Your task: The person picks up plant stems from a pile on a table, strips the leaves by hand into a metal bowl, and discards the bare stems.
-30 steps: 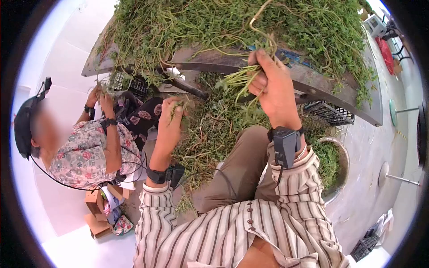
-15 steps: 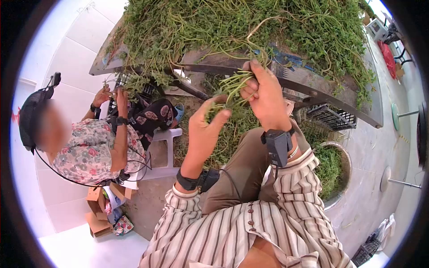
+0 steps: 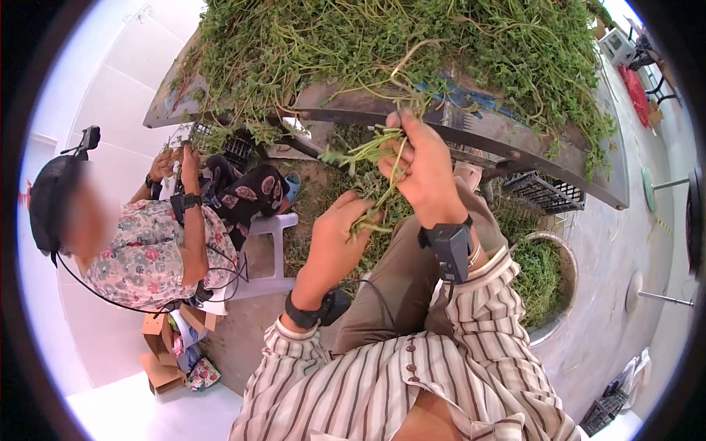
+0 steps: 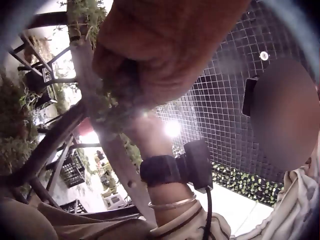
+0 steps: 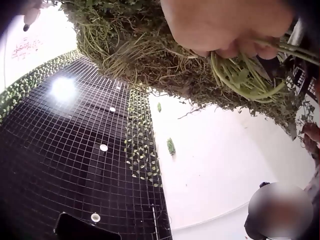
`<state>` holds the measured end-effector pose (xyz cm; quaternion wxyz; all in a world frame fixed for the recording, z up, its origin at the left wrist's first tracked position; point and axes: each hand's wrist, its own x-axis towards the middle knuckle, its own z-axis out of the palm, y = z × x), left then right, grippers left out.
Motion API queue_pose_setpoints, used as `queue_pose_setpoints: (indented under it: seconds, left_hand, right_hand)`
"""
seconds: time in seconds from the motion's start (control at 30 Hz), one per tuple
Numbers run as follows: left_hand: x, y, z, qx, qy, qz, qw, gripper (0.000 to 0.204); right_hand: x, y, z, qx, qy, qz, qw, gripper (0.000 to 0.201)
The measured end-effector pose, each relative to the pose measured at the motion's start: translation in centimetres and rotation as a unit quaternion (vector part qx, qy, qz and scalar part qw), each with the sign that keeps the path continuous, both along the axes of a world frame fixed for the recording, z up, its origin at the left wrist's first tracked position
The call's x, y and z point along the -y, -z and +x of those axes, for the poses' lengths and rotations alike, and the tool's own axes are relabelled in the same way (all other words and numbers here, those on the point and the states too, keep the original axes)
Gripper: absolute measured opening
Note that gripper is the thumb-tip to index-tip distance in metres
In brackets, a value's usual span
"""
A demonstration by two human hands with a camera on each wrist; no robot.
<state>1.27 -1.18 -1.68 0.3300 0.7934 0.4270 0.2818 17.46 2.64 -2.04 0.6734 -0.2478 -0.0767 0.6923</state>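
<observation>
In the head view the right hand (image 3: pixel 425 170) grips a small bunch of green stems (image 3: pixel 373 151) just below the table's front edge, and a pale stem (image 3: pixel 406 60) rises above its fingertips. Lower and to the left, the left hand (image 3: pixel 340 239) pinches the hanging ends of several stems, its fingers curled. A large heap of leafy greens (image 3: pixel 346 44) covers the table (image 3: pixel 471 132). The right wrist view shows the curled fingers of the right hand (image 5: pixel 230 25) over looping stems (image 5: pixel 245 82). In the left wrist view the left hand (image 4: pixel 155 45) is close up and dark.
Another person (image 3: pixel 154 242) sits at the left, both hands raised near the table edge. Loose greens (image 3: pixel 316 213) lie on the floor below. A round container of greens (image 3: pixel 572 283) stands at the right, near a black crate (image 3: pixel 548 192). Cardboard boxes (image 3: pixel 160 367) lie lower left.
The left hand came in from the left toward the right hand, then dropped slightly, holding stem ends. The right hand shifted left and a little down with its bunch.
</observation>
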Motion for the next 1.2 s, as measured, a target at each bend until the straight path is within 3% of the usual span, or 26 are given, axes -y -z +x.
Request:
queue_pose_setpoints:
  seconds: [0.07,0.1,0.13,0.2,0.33,0.37,0.5,0.57,0.67,0.7,0.73,0.8,0.93,1.13,1.2]
  left_hand:
    - [0.6,0.6,-2.4,-0.015,0.005,-0.005,1.0,0.014]
    - [0.9,2.5,-4.6,-0.056,-0.003,-0.001,0.998,0.012]
    - [1.3,4.3,-6.5,-0.098,-0.013,0.003,0.995,0.01]
    - [2.0,6.8,-9.6,-0.062,-0.055,-0.015,0.996,0.008]
    - [1.0,4.4,-8.6,0.021,-0.171,-0.022,0.985,0.011]
    - [1.0,0.7,-6.8,0.094,-0.216,-0.2,0.951,0.011]
    - [-1.4,-1.3,-3.8,0.228,-0.206,-0.189,0.933,0.02]
    - [-2.2,-1.5,-1.8,0.199,-0.132,-0.031,0.971,0.029]
    - [-3.7,0.1,-0.4,0.126,-0.07,0.053,0.988,0.033]
    - [-3.7,0.5,-0.5,0.124,-0.063,-0.037,0.99,0.027]
    - [-3.6,0.7,-0.7,0.123,-0.061,-0.046,0.99,0.027]
    - [-3.7,0.9,-1.0,0.053,-0.04,0.0,0.998,0.018]
    - [-2.9,1.6,-2.5,0.047,-0.036,0.0,0.998,0.013]
    - [-2.9,3.8,-5.8,0.054,-0.109,-0.043,0.992,0.011]
    - [-3.8,6.9,-7.9,-0.069,-0.192,0.124,0.971,0.016]
  right_hand:
    - [0.2,-1.2,-0.3,0.034,0.056,-0.097,0.993,0.021]
    - [-0.2,-1.3,1.0,0.041,0.12,-0.05,0.991,0.021]
    - [-0.6,-2.7,2.0,0.046,0.195,-0.098,0.975,0.022]
    - [-1.1,0.3,5.1,-0.015,0.109,0.084,0.99,0.022]
    - [-0.6,0.0,2.1,0.006,0.096,-0.012,0.995,0.023]
    - [-0.7,0.3,1.4,0.015,0.078,0.002,0.997,0.024]
    - [-0.5,0.3,0.0,0.049,0.012,0.024,0.998,0.024]
    - [-0.2,-0.1,-0.2,0.066,-0.013,0.008,0.998,0.025]
    - [-0.1,0.0,-0.4,0.066,-0.048,0.028,0.996,0.024]
    - [0.0,0.0,-0.4,0.072,-0.055,0.033,0.995,0.025]
    - [0.2,-0.1,-0.4,0.071,-0.053,0.024,0.996,0.025]
    - [0.0,-0.4,-0.3,0.107,-0.022,0.014,0.994,0.025]
    - [-0.1,0.0,-0.6,0.108,-0.012,0.002,0.994,0.024]
    - [0.0,0.0,-2.2,0.122,-0.033,-0.004,0.992,0.025]
    - [0.3,-0.9,-1.7,0.171,0.031,0.012,0.985,0.025]
